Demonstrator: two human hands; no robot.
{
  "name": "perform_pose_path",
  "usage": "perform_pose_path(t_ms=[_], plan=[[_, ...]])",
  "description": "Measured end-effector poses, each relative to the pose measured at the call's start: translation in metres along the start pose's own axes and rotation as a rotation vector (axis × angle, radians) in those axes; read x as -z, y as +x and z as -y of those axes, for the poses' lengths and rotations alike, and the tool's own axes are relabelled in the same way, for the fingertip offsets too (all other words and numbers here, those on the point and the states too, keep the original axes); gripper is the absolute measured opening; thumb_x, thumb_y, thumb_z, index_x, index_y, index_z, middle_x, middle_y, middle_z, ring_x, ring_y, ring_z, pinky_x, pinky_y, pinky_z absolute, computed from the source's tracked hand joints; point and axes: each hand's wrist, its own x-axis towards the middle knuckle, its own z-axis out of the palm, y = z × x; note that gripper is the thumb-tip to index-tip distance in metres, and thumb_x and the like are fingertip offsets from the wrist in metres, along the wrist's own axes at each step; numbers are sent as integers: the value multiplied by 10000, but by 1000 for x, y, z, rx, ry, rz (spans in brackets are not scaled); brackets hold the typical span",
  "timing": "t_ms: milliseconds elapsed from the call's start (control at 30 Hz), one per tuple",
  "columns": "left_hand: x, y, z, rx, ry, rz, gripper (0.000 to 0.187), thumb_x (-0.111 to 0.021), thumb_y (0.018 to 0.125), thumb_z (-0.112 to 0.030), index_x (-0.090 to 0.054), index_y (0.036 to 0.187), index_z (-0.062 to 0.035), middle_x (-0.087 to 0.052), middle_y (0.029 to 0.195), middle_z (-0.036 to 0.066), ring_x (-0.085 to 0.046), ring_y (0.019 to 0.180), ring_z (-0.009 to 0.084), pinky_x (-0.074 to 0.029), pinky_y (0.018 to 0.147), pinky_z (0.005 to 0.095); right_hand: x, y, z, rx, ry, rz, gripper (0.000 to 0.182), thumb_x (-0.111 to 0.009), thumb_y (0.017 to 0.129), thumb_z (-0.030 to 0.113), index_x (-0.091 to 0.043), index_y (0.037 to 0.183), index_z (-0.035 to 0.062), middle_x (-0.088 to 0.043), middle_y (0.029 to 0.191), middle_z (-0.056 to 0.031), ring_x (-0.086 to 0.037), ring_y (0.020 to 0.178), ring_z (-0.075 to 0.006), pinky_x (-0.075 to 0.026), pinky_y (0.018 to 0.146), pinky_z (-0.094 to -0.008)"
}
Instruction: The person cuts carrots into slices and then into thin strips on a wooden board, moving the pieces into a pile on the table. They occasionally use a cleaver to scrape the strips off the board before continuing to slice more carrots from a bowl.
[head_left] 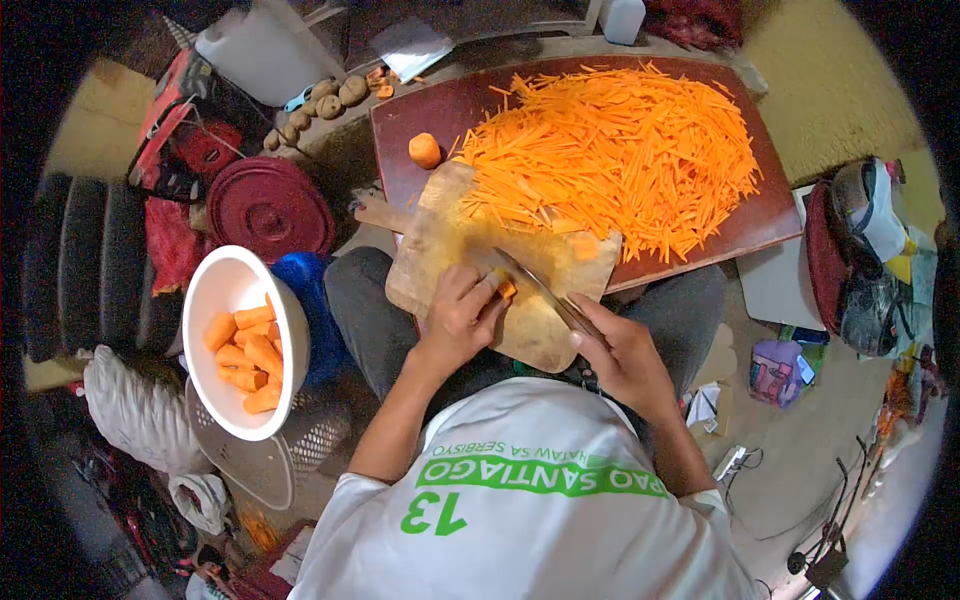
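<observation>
On the wooden cutting board (530, 335), which rests over my lap and the edge of a dark red table (400, 110), my left hand (462, 315) pinches a small piece of carrot (507, 289). The knife (545, 290) is in my right hand (625, 355), its blade slanting up and left beside that piece. Beyond the board lies a large pile of carrot strips (620, 150), some spilling onto the board's far edge. One thick carrot chunk (424, 151) sits apart on the table, left of the pile.
At the left, a white bowl (200, 370) holds several peeled carrots (262, 355), with a perforated basket (272, 465) under it. A dark red lid (268, 208) and several potatoes (328, 105) lie farther back. A pink bag (778, 372) is on the floor at the right.
</observation>
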Motion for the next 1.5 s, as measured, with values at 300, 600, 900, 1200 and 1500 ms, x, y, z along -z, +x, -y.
perform_pose_path(t_ms=[300, 600, 900, 1200, 1500], plan=[[1, 2, -11, -54, 132, 42, 301, -815, 821, -66, -724, 1099, 4, -621, 1091, 154, -582, 1023, 376, -493, 896, 488, -12, 11, 6, 29, -167, 55, 460, -610, 1045, 161, -578, 1462, -31, -708, 1287, -292, -713, 1179, -414, -555, 998, -419], [-1, -3, -12, -76, 156, 129, 331, -707, 788, -71, -734, 1102, 34, -617, 1127, 149, -564, 1068, 367, -480, 959, 496, -11, -13, 28, 9, -280, 154, 482, -634, 1034, 177, -525, 1469, 1, -710, 1198, -287, -704, 1114, -471, -572, 928, -521], [-2, -2, -11, -69, 155, 130, 273, -673, 824, -72, -741, 1055, 56, -636, 1169, 165, -577, 1087, 378, -491, 977, 500, -19, 22, 18, -34, -236, 226, 481, -590, 1066, 195, -458, 1489, 8, -678, 1267, -316, -701, 1094, -510, -600, 869, -571], [-5, -6, -8, -62, 152, 80, 287, -697, 813, -65, -752, 1070, 51, -655, 1111, 158, -589, 1027, 374, -513, 911, 489, -25, 9, 20, -10, -241, 165, 429, -610, 1039, 130, -496, 1435, 7, -697, 1129, -320, -697, 1053, -506, -567, 850, -566], [-4, -3, -10, -61, 143, 48, 323, -742, 779, -45, -737, 1089, 46, -648, 1056, 157, -594, 968, 372, -507, 865, 488, -25, 3, 21, 143, -228, 91, 427, -608, 1042, 125, -499, 1437, 4, -691, 1131, -334, -688, 1047, -523, -567, 845, -571]])
